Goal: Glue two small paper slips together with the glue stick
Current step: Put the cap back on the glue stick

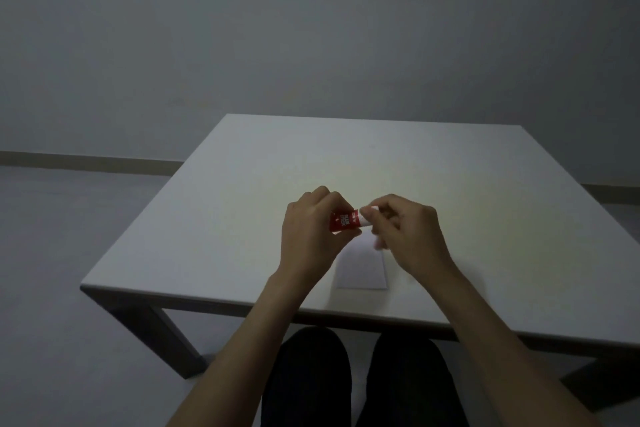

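Observation:
A red glue stick (344,220) with white lettering is held sideways above the table, its red body gripped in my left hand (310,230). The fingers of my right hand (405,232) pinch its white end (367,212), which points right. Below and between the hands a white paper slip (362,267) lies flat on the table near the front edge. I cannot make out a second slip; my hands hide part of the paper.
The white table (242,204) has dark legs and stands against a grey wall. Its front edge runs just above my knees in dark trousers (308,374). Grey floor lies to the left.

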{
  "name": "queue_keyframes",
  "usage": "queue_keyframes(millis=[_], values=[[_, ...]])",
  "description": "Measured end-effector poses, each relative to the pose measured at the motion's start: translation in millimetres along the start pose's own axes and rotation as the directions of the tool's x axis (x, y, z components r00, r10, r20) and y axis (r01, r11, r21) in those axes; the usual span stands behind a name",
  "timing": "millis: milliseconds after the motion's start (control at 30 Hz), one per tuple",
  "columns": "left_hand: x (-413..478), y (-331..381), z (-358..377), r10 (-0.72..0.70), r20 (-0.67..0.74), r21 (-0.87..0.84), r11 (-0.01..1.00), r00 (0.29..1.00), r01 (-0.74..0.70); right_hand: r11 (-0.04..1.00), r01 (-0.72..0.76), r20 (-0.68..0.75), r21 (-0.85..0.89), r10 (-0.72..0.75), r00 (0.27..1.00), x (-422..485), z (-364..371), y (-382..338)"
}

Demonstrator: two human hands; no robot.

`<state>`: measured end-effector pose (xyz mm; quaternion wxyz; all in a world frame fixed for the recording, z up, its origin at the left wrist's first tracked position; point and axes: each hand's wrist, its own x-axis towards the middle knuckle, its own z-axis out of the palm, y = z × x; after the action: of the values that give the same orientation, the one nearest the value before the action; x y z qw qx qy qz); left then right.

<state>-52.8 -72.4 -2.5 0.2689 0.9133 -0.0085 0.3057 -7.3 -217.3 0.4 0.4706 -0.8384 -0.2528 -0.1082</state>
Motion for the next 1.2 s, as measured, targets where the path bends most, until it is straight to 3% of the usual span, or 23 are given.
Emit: queue_keyframes(millis=[67,133,300,400,500,600,767,967,1200], values=[[-3.8,-0.3,3.1,0.007,-0.01,0.021,1.0,1.0,-0.007,0.979,-0.058,-0.016,-0.194,0.056,0.998,3.5,3.4,-1.3],[-6.3,-1.7,4.5,0.014,-0.014,0.046,0.999,1.0,-0.014,0.956,-0.111,-0.031,-0.273,0.107,0.994,6.1,2.9,-3.4],[-0.8,-9.9,-2.7,-0.018,-0.066,0.059,0.998,0.998,0.022,0.995,-0.012,0.158,0.095,-0.003,0.987,6.4,-7.2,0.2],[-1.7,-7.3,-0.5,-0.008,-0.028,0.028,1.0,1.0,0.009,0.998,-0.007,0.069,-0.063,0.011,0.998,6.4,-1.9,-0.2],[-3.9,-7.0,6.4,-0.029,0.007,-0.062,0.998,1.0,0.03,0.973,-0.128,-0.037,-0.193,0.123,0.992,6.8,2.1,-1.1],[11.8,-17.4,11.3,-0.187,-0.027,-0.185,0.966,0.982,0.179,0.972,-0.212,-0.07,-0.099,0.206,0.976,2.7,-2.3,6.5],[42.2,-51.8,29.0,-0.473,-0.041,-0.312,0.843,0.88,0.438,0.958,-0.26,-0.096,-0.125,0.249,0.964,-12.5,-15.6,26.8],[46.6,-76.3,52.1,-0.563,-0.075,-0.318,0.796,0.823,0.516,0.943,-0.307,-0.101,-0.131,0.295,0.95,-21.1,-24.3,40.4],[43.7,-80.4,64.0,-0.581,-0.073,-0.344,0.778,0.811,0.526,0.942,-0.313,-0.071,-0.123,0.307,0.949,-22.5,-17.1,42.2]])
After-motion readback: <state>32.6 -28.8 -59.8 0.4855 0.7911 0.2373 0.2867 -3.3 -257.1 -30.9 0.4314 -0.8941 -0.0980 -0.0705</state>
